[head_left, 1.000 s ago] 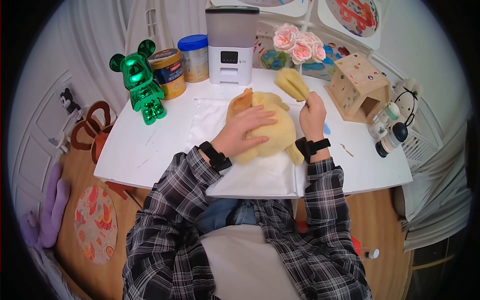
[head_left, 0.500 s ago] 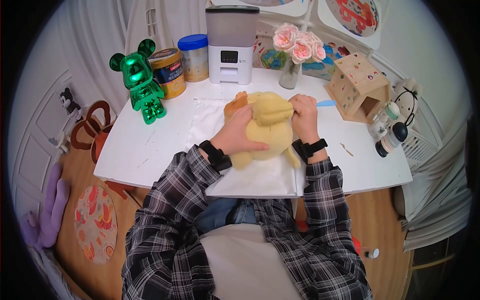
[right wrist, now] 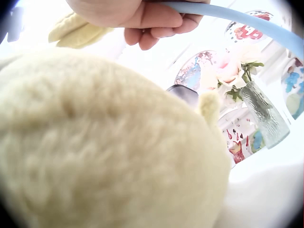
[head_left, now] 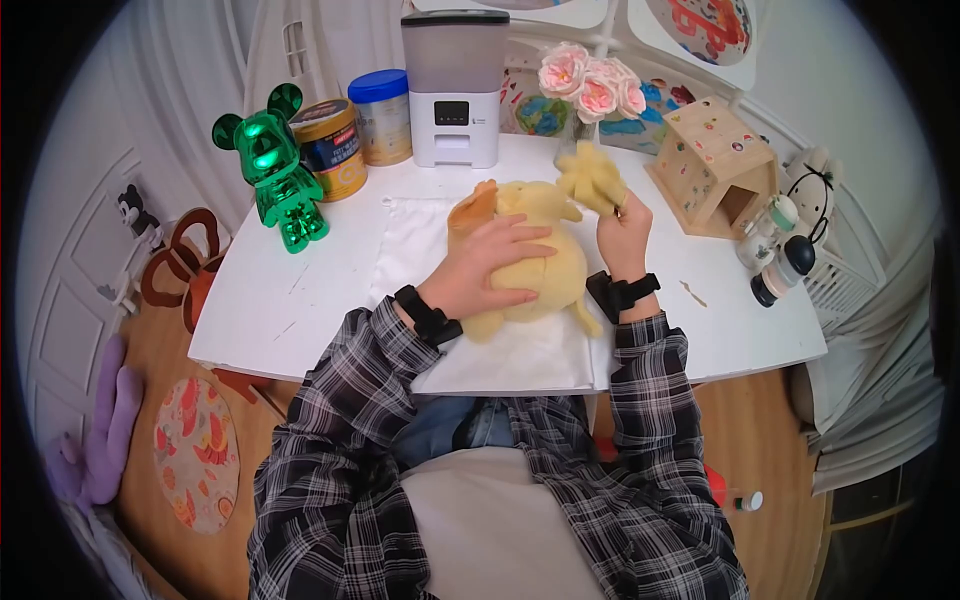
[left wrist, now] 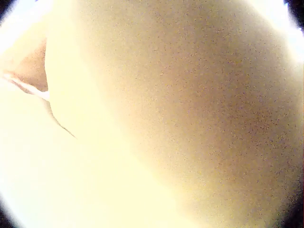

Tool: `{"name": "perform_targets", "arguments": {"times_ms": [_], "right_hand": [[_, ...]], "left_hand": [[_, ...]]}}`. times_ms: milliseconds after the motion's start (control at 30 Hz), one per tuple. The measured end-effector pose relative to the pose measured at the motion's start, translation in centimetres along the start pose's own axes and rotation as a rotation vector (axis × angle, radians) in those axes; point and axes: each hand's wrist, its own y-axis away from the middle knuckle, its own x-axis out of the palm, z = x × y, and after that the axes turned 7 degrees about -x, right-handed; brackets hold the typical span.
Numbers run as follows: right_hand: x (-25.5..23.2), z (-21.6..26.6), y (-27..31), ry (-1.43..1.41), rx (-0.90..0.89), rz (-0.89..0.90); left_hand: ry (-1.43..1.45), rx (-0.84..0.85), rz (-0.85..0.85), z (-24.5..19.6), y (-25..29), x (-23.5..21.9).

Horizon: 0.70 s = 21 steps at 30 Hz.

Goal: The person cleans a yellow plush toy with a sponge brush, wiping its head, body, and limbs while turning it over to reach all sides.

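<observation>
A yellow plush toy with an orange part lies on a white cloth. My left hand rests on the toy, fingers spread across its upper side. Just right of the toy, my right hand grips the light blue handle of a yellow fluffy duster. In the right wrist view the curled fingers of that hand hold the handle above the plush. The left wrist view is washed out, mostly a pale blurred surface.
Along the back stand a green bear figure, two cans, a white dispenser and a vase of pink roses. At the right are a wooden house and two bottles on the white table.
The duster was over the toy half a second ago and is now lifted off it, up and to the right. My left hand's fingers have spread over the toy again. The head view shifted slightly.
</observation>
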Motion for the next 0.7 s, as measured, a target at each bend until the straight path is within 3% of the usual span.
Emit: {"name": "perform_targets", "arguments": {"times_ms": [100,300,467,700], "right_hand": [[-0.2,-1.2,0.2,0.144,0.13,0.071],[-0.1,-1.4,0.5,0.397,0.027,0.234],[0.1,-2.1,0.9,0.416,-0.006,0.315],[0.7,-2.5,1.4,0.337,-0.053,0.409]], "left_hand": [[0.071,0.031,0.027,-0.3,0.1,-0.1],[0.079,0.094,-0.005,-0.7,0.3,0.0],[0.098,0.174,-0.037,-0.3,0.4,0.5],[0.143,0.081,-0.122,-0.7,0.6,0.7]]}}
